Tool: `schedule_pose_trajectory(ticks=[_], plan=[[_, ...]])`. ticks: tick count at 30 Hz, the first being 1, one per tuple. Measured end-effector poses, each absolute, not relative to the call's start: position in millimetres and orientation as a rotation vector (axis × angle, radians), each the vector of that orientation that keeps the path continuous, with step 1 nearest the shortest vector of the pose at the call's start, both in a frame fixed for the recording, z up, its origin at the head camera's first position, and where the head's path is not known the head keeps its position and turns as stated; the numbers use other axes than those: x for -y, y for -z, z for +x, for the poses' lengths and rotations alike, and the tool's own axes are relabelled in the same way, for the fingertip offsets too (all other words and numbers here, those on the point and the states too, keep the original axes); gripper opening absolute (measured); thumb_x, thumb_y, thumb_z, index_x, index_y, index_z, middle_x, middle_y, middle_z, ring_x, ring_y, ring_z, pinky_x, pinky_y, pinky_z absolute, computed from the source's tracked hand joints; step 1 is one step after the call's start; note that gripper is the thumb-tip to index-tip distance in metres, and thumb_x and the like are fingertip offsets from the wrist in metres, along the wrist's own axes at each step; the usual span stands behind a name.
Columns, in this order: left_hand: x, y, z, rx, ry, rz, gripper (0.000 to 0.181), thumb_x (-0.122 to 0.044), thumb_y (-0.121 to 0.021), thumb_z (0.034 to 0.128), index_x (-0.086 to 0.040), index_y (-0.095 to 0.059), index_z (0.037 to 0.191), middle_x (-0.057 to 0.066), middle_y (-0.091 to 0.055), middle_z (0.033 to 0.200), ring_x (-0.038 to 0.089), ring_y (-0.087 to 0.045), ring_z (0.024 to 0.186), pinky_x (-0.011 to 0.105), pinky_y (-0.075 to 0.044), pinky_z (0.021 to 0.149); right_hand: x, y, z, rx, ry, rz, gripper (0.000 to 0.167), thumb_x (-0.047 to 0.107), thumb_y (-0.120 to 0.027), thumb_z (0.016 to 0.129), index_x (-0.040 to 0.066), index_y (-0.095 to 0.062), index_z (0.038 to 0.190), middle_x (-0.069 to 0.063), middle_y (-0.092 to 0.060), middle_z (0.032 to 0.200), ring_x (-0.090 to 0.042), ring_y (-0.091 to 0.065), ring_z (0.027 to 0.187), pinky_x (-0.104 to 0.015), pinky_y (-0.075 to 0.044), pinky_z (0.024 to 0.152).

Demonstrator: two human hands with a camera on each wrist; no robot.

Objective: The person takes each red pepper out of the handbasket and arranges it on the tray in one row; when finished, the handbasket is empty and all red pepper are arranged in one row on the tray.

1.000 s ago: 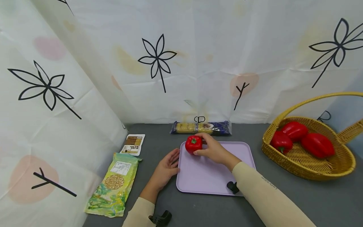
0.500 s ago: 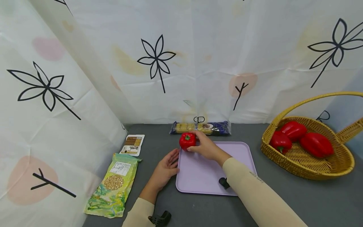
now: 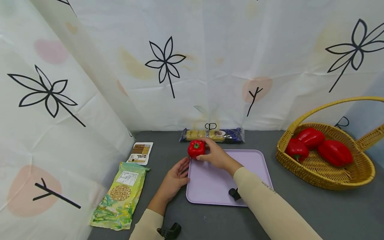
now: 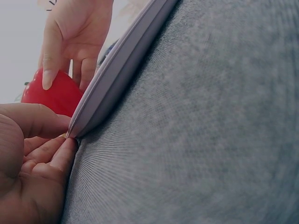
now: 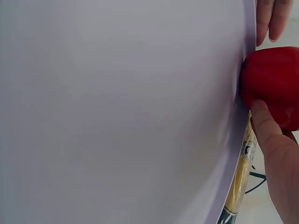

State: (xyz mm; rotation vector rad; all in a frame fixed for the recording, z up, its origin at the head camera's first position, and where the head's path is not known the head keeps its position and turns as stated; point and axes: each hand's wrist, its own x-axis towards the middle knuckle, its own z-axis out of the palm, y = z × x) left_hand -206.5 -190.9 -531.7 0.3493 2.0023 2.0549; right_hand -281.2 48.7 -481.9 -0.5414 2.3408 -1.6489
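A red bell pepper (image 3: pixel 196 149) with a green stem is at the far left corner of the lilac tray (image 3: pixel 228 186). My right hand (image 3: pixel 214 155) grips it from the right, thumb at the near side and fingers behind. In the right wrist view the bell pepper (image 5: pixel 273 86) overlaps the tray's rim. At the tray's left edge my left hand (image 3: pixel 175 176) rests with fairly straight fingers, thumb and fingertips touching the rim. The left wrist view shows the left thumb (image 4: pixel 42 121) against that rim, with the pepper (image 4: pixel 53 95) beyond it.
A wicker basket (image 3: pixel 318 181) with several red peppers stands at the right. Behind the tray lies a pasta packet (image 3: pixel 211 135). To the left are a green-yellow bag (image 3: pixel 120 196) and a small brown-white pouch (image 3: pixel 140 153). Patterned cloth (image 3: pixel 210 66) hangs behind the grey table.
My right hand has moved left and slightly away with the bell pepper, towards the tray's far left corner. The left hand has stayed at the tray's edge.
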Motion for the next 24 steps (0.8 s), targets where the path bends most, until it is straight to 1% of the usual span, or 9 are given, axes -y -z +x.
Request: schedule_pose_trajectory(ticks=[5, 13, 16, 19, 24], plan=[[191, 532, -206, -2.000, -2.060, 0.350, 0.086, 0.024, -0.060, 0.0929, 0.005, -0.026, 0.169, 0.024, -0.029, 0.174, 0.037, -0.031, 0.159, 0.040, -0.038, 0.120, -49, 479, -280, -2.325, 1.660, -0.523, 0.077, 0.011, -0.086, 0.096, 0.010, -0.047, 0.162, -0.016, -0.046, 0.163, -0.045, -0.051, 0.143, -0.060, -0.047, 0.115], [192, 533, -206, -1.988, -2.057, 0.340, 0.086, 0.024, -0.060, 0.0928, 0.005, -0.026, 0.169, 0.023, -0.029, 0.174, 0.036, -0.031, 0.159, 0.038, -0.038, 0.120, -51, 479, -281, -2.317, 1.669, -0.515, 0.089, 0.016, -0.088, 0.094, 0.010, -0.039, 0.168, -0.019, -0.049, 0.159, -0.046, -0.048, 0.145, -0.064, -0.044, 0.116], [191, 532, -206, -1.996, -2.056, 0.343, 0.086, 0.024, -0.060, 0.0922, 0.005, -0.026, 0.169, 0.023, -0.029, 0.174, 0.037, -0.030, 0.159, 0.039, -0.038, 0.120, -55, 476, -280, -2.316, 1.680, -0.522, 0.089, 0.020, -0.088, 0.095, 0.009, -0.038, 0.168, -0.020, -0.049, 0.158, -0.047, -0.048, 0.145, -0.066, -0.045, 0.114], [191, 532, -206, -2.001, -2.060, 0.343, 0.086, 0.024, -0.060, 0.0920, 0.006, -0.027, 0.169, 0.024, -0.029, 0.173, 0.038, -0.030, 0.159, 0.040, -0.037, 0.120, -62, 473, -277, -2.304, 1.700, -0.525, 0.087, 0.025, -0.086, 0.097, 0.009, -0.037, 0.168, -0.022, -0.047, 0.161, -0.049, -0.047, 0.146, -0.066, -0.046, 0.113], [191, 532, -207, -1.999, -2.068, 0.343, 0.085, 0.024, -0.060, 0.0919, 0.007, -0.027, 0.168, 0.025, -0.030, 0.173, 0.039, -0.031, 0.159, 0.042, -0.038, 0.120, -76, 471, -272, -2.295, 1.734, -0.530, 0.084, 0.034, -0.081, 0.101, 0.011, -0.037, 0.168, -0.023, -0.043, 0.164, -0.049, -0.047, 0.146, -0.066, -0.046, 0.113]])
